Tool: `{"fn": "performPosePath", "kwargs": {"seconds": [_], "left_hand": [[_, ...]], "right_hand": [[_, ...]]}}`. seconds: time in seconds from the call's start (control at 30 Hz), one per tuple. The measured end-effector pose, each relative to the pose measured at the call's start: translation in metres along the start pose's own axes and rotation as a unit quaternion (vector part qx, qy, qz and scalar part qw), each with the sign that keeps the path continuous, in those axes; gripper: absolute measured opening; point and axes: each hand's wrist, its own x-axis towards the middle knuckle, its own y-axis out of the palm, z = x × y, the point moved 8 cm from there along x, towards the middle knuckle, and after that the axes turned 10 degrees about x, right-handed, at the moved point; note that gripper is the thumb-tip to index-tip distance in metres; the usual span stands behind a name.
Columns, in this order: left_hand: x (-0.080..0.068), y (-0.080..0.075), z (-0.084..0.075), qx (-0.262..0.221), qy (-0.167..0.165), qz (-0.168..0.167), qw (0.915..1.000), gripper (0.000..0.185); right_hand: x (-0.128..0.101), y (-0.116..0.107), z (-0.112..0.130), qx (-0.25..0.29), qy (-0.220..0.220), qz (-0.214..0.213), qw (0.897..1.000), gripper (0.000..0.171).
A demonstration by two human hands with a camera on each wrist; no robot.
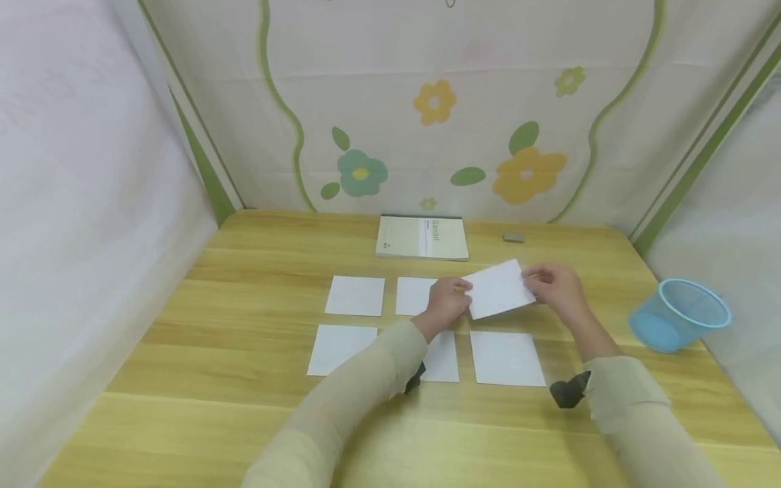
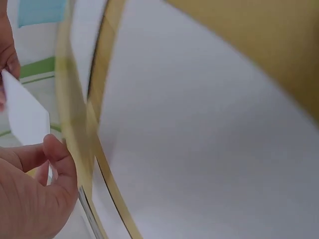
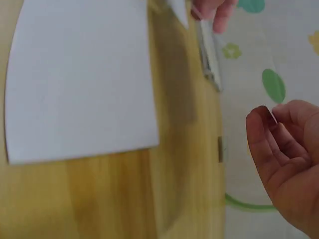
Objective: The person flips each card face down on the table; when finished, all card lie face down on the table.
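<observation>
A white paper sheet is held tilted just above the wooden table. My left hand pinches its left edge and my right hand pinches its right edge. In the left wrist view the sheet shows edge-on above my left thumb. The right wrist view shows my right hand with curled fingers. Several other white sheets lie flat in two rows, among them one at the back left, one at the front left and one at the front right.
A notepad lies at the table's back edge, with a small grey eraser to its right. A blue mesh basket lies tipped at the right edge. Cloth walls with flower prints close in three sides.
</observation>
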Motion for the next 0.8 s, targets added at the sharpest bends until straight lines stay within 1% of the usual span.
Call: {"fn": "performPosePath", "kwargs": {"seconds": [0.07, 0.13, 0.2, 0.27, 0.33, 0.43, 0.53, 0.63, 0.7, 0.73, 0.8], "left_hand": [[0.002, -0.004, -0.005, 0.055, 0.038, -0.014, 0.9977, 0.025], [0.004, -0.006, -0.008, 0.092, 0.064, -0.021, 0.9934, 0.024], [0.007, -0.007, -0.010, 0.121, 0.081, -0.027, 0.9890, 0.023], [0.008, -0.007, -0.012, 0.137, 0.094, -0.028, 0.9857, 0.022], [0.009, -0.006, -0.012, 0.151, 0.099, -0.025, 0.9832, 0.020], [0.008, -0.001, -0.011, 0.169, 0.101, -0.013, 0.9804, 0.020], [0.007, 0.002, -0.009, 0.186, 0.100, -0.008, 0.9774, 0.021], [0.005, 0.002, -0.009, 0.206, 0.105, -0.017, 0.9728, 0.023], [0.005, 0.003, -0.010, 0.222, 0.112, -0.024, 0.9683, 0.020], [0.004, 0.004, -0.010, 0.229, 0.119, -0.028, 0.9657, 0.018], [0.003, 0.005, -0.011, 0.246, 0.129, -0.028, 0.9601, 0.018]], "right_hand": [[0.000, 0.003, -0.011, -0.018, 0.007, 0.030, 0.999, 0.022], [0.001, 0.009, -0.021, -0.032, 0.009, 0.058, 0.998, 0.020], [0.004, 0.015, -0.029, -0.037, 0.006, 0.079, 0.996, 0.018], [0.007, 0.020, -0.034, -0.061, -0.006, 0.087, 0.994, 0.015], [0.009, 0.024, -0.036, -0.099, -0.025, 0.088, 0.991, 0.013], [0.009, 0.029, -0.038, -0.156, -0.055, 0.086, 0.983, 0.011], [0.007, 0.034, -0.036, -0.196, -0.081, 0.084, 0.974, 0.011], [0.005, 0.039, -0.034, -0.214, -0.098, 0.085, 0.968, 0.011], [0.004, 0.043, -0.032, -0.229, -0.105, 0.087, 0.964, 0.012], [0.004, 0.044, -0.032, -0.235, -0.106, 0.088, 0.962, 0.014], [0.004, 0.046, -0.034, -0.244, -0.094, 0.090, 0.961, 0.016]]}}
